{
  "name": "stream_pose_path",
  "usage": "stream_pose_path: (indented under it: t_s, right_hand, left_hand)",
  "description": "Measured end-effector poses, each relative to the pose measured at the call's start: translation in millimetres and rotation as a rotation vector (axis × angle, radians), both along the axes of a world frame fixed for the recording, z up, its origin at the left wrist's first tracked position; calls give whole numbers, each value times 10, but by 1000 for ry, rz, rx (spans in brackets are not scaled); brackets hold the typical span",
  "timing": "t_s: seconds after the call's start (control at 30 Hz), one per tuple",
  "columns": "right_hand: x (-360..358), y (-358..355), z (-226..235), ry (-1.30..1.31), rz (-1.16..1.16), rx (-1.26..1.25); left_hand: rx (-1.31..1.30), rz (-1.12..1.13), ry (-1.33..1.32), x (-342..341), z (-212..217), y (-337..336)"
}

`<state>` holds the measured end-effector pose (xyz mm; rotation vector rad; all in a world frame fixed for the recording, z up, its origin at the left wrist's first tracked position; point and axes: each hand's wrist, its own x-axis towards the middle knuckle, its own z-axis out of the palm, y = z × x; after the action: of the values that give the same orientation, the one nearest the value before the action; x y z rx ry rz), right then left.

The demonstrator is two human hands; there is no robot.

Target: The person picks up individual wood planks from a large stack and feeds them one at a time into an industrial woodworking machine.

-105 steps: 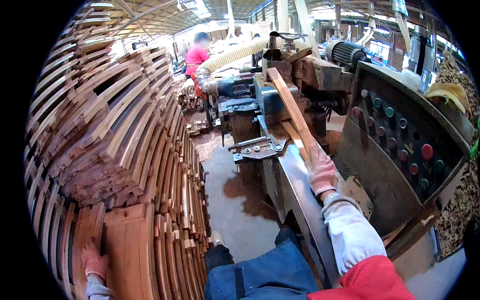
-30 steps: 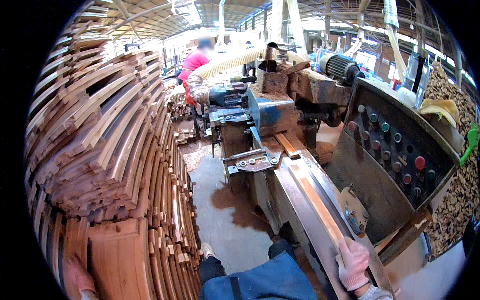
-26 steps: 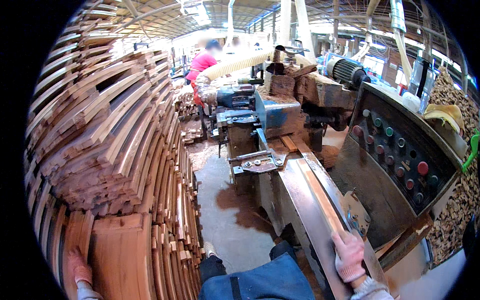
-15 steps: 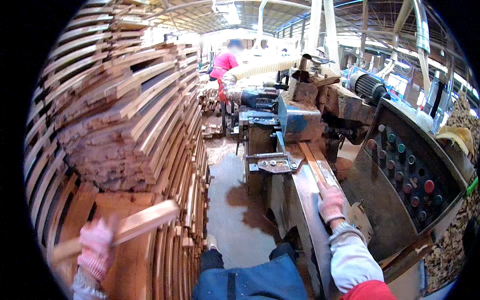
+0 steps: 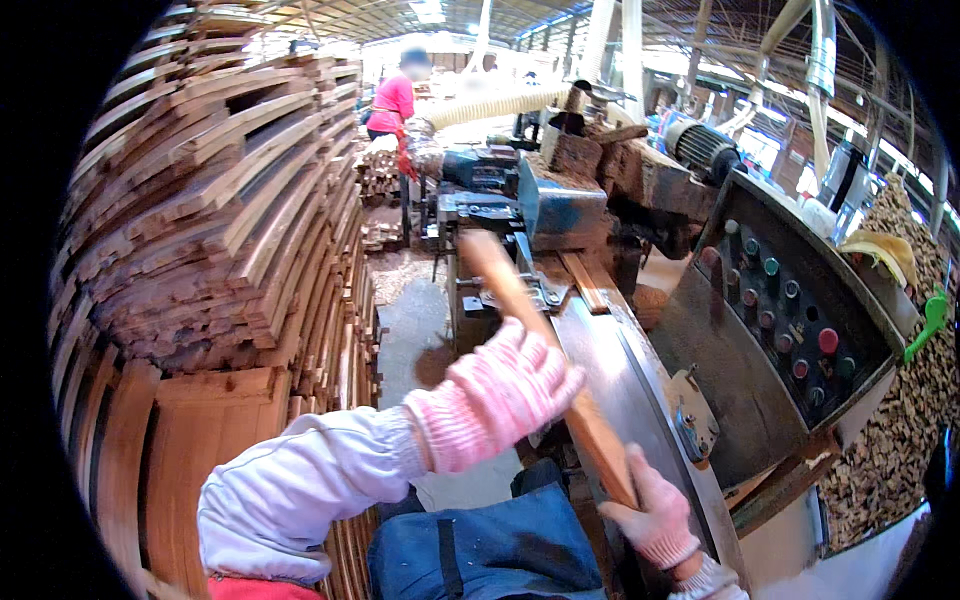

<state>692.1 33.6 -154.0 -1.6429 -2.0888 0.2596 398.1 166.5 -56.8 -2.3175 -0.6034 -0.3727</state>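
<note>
A wooden strip [image 5: 597, 438] slants over the machine's metal bed [image 5: 612, 372], its far end raised and blurred. My left hand [image 5: 497, 392], in a pink-and-white knitted glove, reaches across from the left and is closed over the strip's middle. At its near end, my right hand [image 5: 657, 512], gloved alike, grips the strip with thumb and fingers either side of the end. A second wooden strip [image 5: 583, 281] lies flat on the bed farther off, running in beneath the blue machine housing [image 5: 562, 207]; neither hand touches it.
Tall stacks of boards [image 5: 215, 230] rise on the left. A control panel [image 5: 790, 310] with coloured buttons stands right of the bed. Wood offcuts [image 5: 875, 450] are heaped at far right. A person in pink [image 5: 392, 97] is beyond the machine, near a ribbed hose [image 5: 500, 108].
My left hand has brought its wooden strip from the left stack over to the bed. My right hand has left the flat strip, drawn nearer and taken the carried strip's near end.
</note>
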Motion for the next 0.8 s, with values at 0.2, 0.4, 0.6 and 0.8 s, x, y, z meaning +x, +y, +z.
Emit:
stream_pose_path:
  t_s: [0.2,0.4,0.6,0.8]
  right_hand:
    - [496,-570,-276,-376,-317,-98]
    - [500,318,-520,-345,-380,254]
    - [510,2195,-738,-55,-344,597]
    - [434,2785,-759,-125,-413,403]
  left_hand:
    - [-282,318,-106,-1001,96,23]
    - [-195,835,-282,-2745,23,-712]
    - [-392,1933,-150,-4373,-291,-1545]
    - [-307,2053,-139,-5500,-914,-2354]
